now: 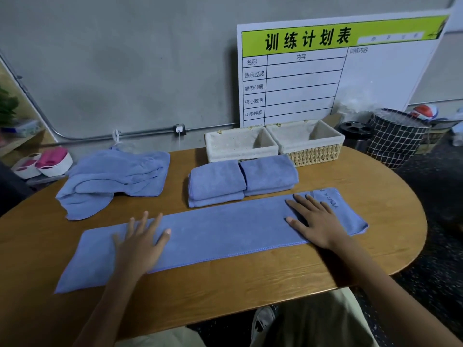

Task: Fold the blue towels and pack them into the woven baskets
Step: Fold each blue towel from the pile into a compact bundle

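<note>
— Across the near part of the surface we had the long towel stretched out as a narrow strip, hadn't we?

— We had. Its long axis ran from our left to our right, slanting a little, with the right end lying farther from us than the left.

— And where were our hands on it?

— Our left hand lay flat toward the left part of the strip, fingers straight and spread, pressing the cloth and gripping nothing. Our right hand lay flat near the right end in the same way, also holding nothing.

— So which end was handier for the next fold?

— We judged the right one. Only a short piece of cloth showed beyond our right fingertips, while a longer stretch ran past our left hand to the near-left corner. Either end would have to travel along the strip's length toward the other.

— And the rest of the work?

— Two folded stacks sat just behind the strip, touching each other. Behind them stood the woven baskets, side by side, both showing only their pale lining. Well to the left, the unfolded pile lay heaped.

— Nothing packed, then?

— Not that we could see.
</note>
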### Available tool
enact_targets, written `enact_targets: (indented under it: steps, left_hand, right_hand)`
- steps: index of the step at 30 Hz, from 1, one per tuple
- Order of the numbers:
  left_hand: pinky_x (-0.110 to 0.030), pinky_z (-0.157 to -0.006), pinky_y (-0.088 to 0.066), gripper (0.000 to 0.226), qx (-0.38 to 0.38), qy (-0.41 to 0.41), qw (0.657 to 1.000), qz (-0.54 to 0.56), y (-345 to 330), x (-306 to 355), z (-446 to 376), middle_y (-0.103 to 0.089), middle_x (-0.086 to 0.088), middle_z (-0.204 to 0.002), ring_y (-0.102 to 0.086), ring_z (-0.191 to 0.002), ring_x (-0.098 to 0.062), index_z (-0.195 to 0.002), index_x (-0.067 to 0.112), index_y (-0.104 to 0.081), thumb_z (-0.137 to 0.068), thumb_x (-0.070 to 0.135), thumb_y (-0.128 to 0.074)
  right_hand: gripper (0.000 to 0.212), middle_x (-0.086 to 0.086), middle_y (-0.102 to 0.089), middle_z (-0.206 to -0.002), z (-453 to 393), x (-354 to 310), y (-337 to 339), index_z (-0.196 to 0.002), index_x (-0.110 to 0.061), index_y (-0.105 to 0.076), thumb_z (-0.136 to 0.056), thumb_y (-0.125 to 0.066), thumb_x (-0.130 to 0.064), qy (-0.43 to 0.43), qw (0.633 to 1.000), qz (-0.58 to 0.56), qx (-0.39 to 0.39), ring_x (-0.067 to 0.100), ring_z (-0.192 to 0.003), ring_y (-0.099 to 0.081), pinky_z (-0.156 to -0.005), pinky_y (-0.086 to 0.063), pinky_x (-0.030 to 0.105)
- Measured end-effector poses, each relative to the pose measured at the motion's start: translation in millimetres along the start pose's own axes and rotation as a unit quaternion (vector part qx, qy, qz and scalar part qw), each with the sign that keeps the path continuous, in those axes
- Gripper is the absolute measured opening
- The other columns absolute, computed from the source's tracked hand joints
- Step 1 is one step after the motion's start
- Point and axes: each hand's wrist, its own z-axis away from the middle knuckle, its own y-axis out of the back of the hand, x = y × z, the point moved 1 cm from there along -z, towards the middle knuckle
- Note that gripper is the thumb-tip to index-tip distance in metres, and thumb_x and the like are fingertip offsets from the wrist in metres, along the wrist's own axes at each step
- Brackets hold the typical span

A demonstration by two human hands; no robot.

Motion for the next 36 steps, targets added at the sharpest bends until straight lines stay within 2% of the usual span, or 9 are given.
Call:
enact_targets:
  steps: [12,14,16,18,20,23,26,31,36]
  left_hand:
    - [-0.063,-0.117,-0.009,0.068,-0.018,0.042,0.999,-0.019,3,-23,4,0.005,0.003,-0.169,0.002,-0.155,-0.029,-0.156,0.047,0.003,-0.095,0.072,-0.015]
    - [-0.061,-0.117,-0.013,0.066,-0.012,0.062,0.998,-0.013,3,-24,6,0.0,-0.001,-0.169,-0.002,-0.154,-0.031,-0.158,0.043,-0.004,-0.098,0.067,-0.019]
    - [-0.06,-0.114,-0.024,0.061,0.052,0.071,0.996,0.007,7,-20,11,-0.017,-0.012,-0.165,-0.019,-0.15,-0.036,-0.157,0.031,-0.026,-0.102,0.055,-0.036]
    - [-0.059,-0.098,-0.042,0.046,0.171,0.003,0.985,0.038,9,-3,16,-0.046,-0.017,-0.146,-0.047,-0.13,-0.039,-0.139,0.014,-0.057,-0.096,0.03,-0.062]
    - [-0.049,-0.084,-0.05,0.027,0.247,-0.11,0.96,0.075,7,41,24,-0.058,-0.007,-0.121,-0.059,-0.104,-0.03,-0.116,0.012,-0.07,-0.09,0.016,-0.069]
    - [-0.038,-0.08,-0.051,0.016,0.193,-0.288,0.927,0.142,8,151,44,-0.056,0.011,-0.103,-0.057,-0.093,-0.014,-0.1,0.024,-0.069,-0.096,0.027,-0.054]
    - [-0.035,-0.084,-0.045,0.021,0.132,-0.405,0.89,0.165,8,268,62,-0.055,0.013,-0.106,-0.052,-0.1,-0.012,-0.103,0.029,-0.069,-0.095,0.041,-0.055]
    - [-0.041,-0.085,-0.041,0.045,0.069,-0.481,0.869,0.097,-1,390,67,-0.05,0.002,-0.114,-0.05,-0.108,-0.022,-0.12,0.025,-0.063,-0.09,0.058,-0.06]
    - [-0.04,-0.069,-0.046,0.045,0.073,-0.525,0.848,0.016,3,424,53,-0.056,-0.006,-0.114,-0.058,-0.102,-0.027,-0.125,0.017,-0.054,-0.094,0.049,-0.059]
  right_hand:
    - [0.092,-0.016,-0.004,-0.165,13,70,22,-0.154,-0.048,-0.012,-0.072,0.003,-0.087,-0.072,0.997,0.013,0.001,0.012,-0.153,0.0,-0.12,-0.007,0.042]
    - [0.092,-0.017,-0.005,-0.165,16,77,25,-0.154,-0.048,-0.013,-0.072,0.001,-0.087,-0.08,0.997,0.002,-0.001,0.014,-0.153,-0.002,-0.12,-0.008,0.042]
    - [0.09,-0.017,-0.009,-0.164,17,84,28,-0.154,-0.047,-0.018,-0.074,-0.003,-0.086,-0.077,0.997,-0.003,-0.007,0.014,-0.153,-0.006,-0.12,-0.009,0.044]
    - [0.083,-0.015,-0.022,-0.162,14,89,33,-0.151,-0.044,-0.032,-0.08,-0.012,-0.082,-0.069,0.997,-0.017,0.004,0.017,-0.149,-0.022,-0.116,-0.02,0.045]
    - [0.068,-0.006,-0.042,-0.152,7,94,41,-0.143,-0.034,-0.049,-0.09,-0.027,-0.072,-0.059,0.996,-0.043,0.046,0.022,-0.134,-0.044,-0.104,-0.036,0.044]
    - [0.047,0.007,-0.055,-0.13,-14,101,53,-0.135,-0.021,-0.057,-0.1,-0.046,-0.05,-0.056,0.993,-0.078,0.073,0.027,-0.115,-0.054,-0.095,-0.046,0.042]
    - [0.04,0.005,-0.053,-0.116,-41,109,62,-0.125,-0.024,-0.063,-0.093,-0.061,-0.048,-0.052,0.996,-0.066,0.008,0.027,-0.109,-0.054,-0.096,-0.046,0.041]
    - [0.024,-0.003,-0.054,-0.083,-74,128,63,-0.09,-0.022,-0.063,-0.083,-0.077,-0.04,0.015,0.996,-0.081,-0.035,0.021,-0.099,-0.05,-0.077,-0.041,0.032]
    - [0.014,-0.004,-0.061,-0.08,-80,131,66,-0.08,-0.02,-0.065,-0.086,-0.077,-0.024,0.071,0.984,-0.147,-0.071,0.01,-0.074,-0.053,-0.066,-0.04,0.022]
